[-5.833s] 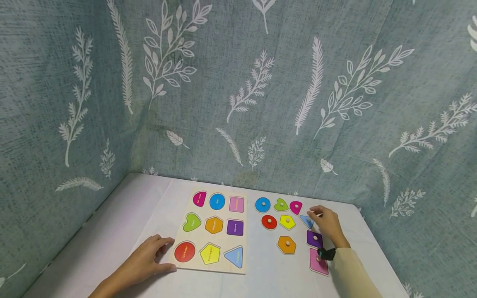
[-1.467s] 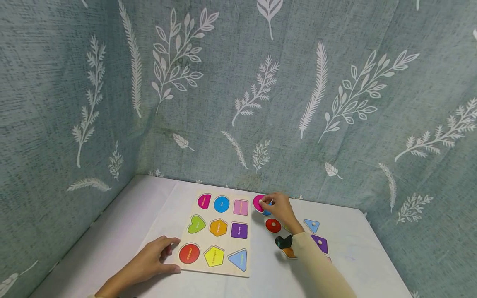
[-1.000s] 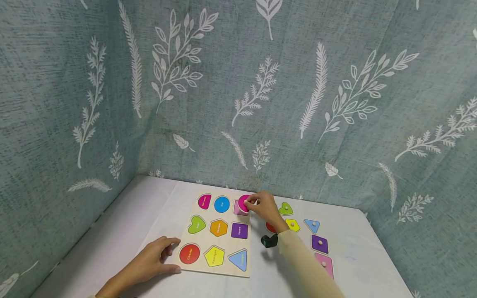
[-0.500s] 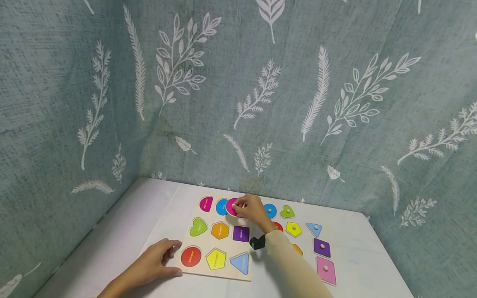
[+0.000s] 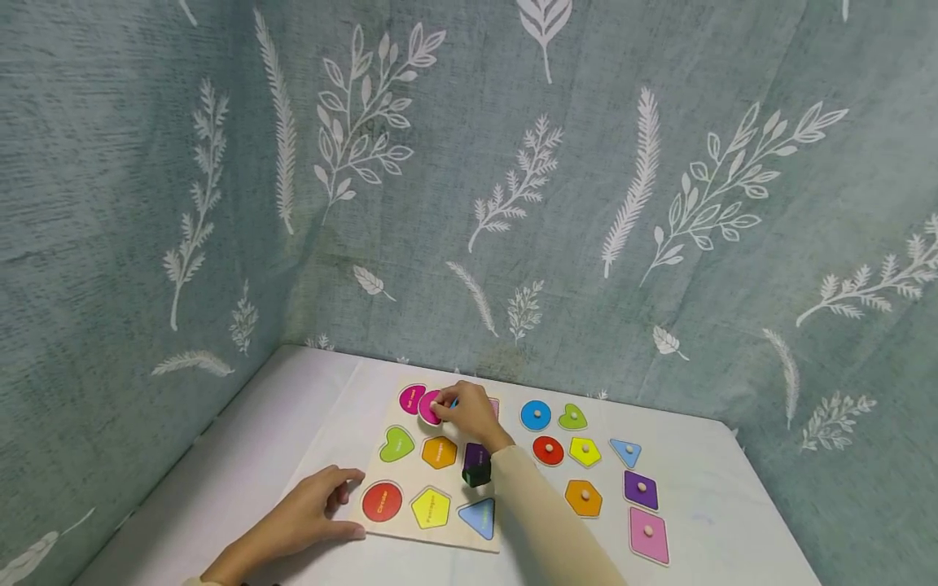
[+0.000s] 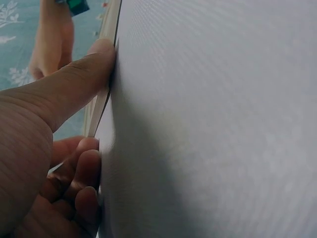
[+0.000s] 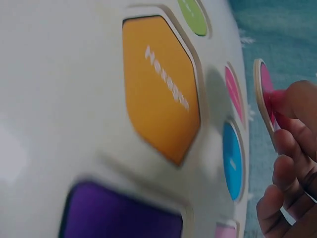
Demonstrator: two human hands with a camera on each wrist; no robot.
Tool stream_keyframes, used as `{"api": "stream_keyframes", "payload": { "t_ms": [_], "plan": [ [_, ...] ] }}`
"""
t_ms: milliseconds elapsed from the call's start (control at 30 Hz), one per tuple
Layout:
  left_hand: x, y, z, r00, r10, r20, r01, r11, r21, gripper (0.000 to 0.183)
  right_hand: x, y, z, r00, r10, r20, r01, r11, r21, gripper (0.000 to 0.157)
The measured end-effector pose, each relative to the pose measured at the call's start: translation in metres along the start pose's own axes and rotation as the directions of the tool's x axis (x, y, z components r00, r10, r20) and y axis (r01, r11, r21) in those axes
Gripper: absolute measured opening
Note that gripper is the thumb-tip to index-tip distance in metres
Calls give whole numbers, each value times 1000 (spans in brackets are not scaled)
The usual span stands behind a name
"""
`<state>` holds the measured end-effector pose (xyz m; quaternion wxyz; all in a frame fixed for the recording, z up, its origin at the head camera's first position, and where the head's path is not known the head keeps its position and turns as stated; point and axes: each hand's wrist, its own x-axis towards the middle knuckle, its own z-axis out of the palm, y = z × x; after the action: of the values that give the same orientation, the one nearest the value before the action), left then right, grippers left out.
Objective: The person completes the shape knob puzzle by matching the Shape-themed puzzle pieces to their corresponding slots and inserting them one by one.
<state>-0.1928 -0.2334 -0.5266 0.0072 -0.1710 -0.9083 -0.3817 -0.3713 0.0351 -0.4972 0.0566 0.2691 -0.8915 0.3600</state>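
The wooden shape-puzzle board point(image 5: 432, 533) lies on the table, its coloured, labelled recesses facing up. Between thumb and fingers my right hand point(image 5: 472, 411) pinches a magenta half-round puzzle piece point(image 5: 428, 408). In the right wrist view this magenta piece point(image 7: 265, 94) is tilted and raised off the board, beyond the orange hexagon recess point(image 7: 161, 84). The piece overlaps the matching magenta recess point(image 5: 411, 398) in the head view. My left hand point(image 5: 311, 509) rests at the board's left edge, thumb and index apart; the left wrist view has its thumb point(image 6: 89, 69) touching the edge.
Right of the board lie several knobbed pieces: a blue round point(image 5: 536, 415), green heart point(image 5: 573, 417), red circle point(image 5: 548, 450), yellow pentagon point(image 5: 585, 451), light blue triangle point(image 5: 626, 452), orange hexagon point(image 5: 583, 497), purple square point(image 5: 641, 490) and pink rectangle point(image 5: 649, 535). A patterned curtain point(image 5: 557, 325) stands behind.
The right hand has picked up the magenta half-round piece from the right and carried it leftward over the board, past the pink and blue recesses. The left hand stays at the board's edge.
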Motion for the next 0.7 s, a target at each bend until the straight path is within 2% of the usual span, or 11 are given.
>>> {"api": "stream_keyframes", "payload": {
  "t_ms": [200,467,700],
  "plan": [
    [-3,-1,0,1000,27,-16,-27,1000,1,75,5,-10,16,998,51,37,-53,998,30,12],
    [-2,-3,-1,1000,6,10,-6,1000,-10,75,11,-15,31,995,91,48,-95,992,79,13],
    [-4,-1,-1,1000,13,17,-12,999,-36,76,20,-13,41,992,113,49,-114,993,30,14]
  ]
}}
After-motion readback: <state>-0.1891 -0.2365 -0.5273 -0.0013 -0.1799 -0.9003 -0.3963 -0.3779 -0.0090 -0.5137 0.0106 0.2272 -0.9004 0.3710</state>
